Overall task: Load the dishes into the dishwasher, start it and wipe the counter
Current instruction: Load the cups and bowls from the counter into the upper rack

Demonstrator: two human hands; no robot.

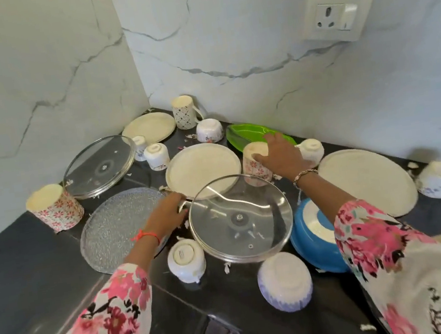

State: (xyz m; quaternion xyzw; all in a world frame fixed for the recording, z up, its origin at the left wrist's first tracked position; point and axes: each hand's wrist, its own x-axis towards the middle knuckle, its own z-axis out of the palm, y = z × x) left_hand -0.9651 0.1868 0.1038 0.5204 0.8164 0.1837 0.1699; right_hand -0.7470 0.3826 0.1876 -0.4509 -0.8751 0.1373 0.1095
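- Left hand (164, 217): wrist over the textured glass plate (115, 229), fingers curled onto the near-left rim of the glass lid (240, 217), grasping it.
- Upturned small cup (185, 259) sits just beside the lid's near edge.
- Lid lies underside up, overlapping the cream plate (202, 169) behind it and the blue bowl (314, 238) to its right.
- Right hand (280, 158): clasped over the floral cup (252, 169), thumb across its top. The cup stands just beyond the lid, beside the green tray (248, 133).
- Step, as judged: gathering dishes for loading. Many pieces are spread over the tabletop (17, 280); dishwasher not in view.
- Next move calls for lifting lid and cup clear without clipping the small cup or the plate's edge; a glass rim may slip.
- Wiping comes later: white scraps litter the tabletop.
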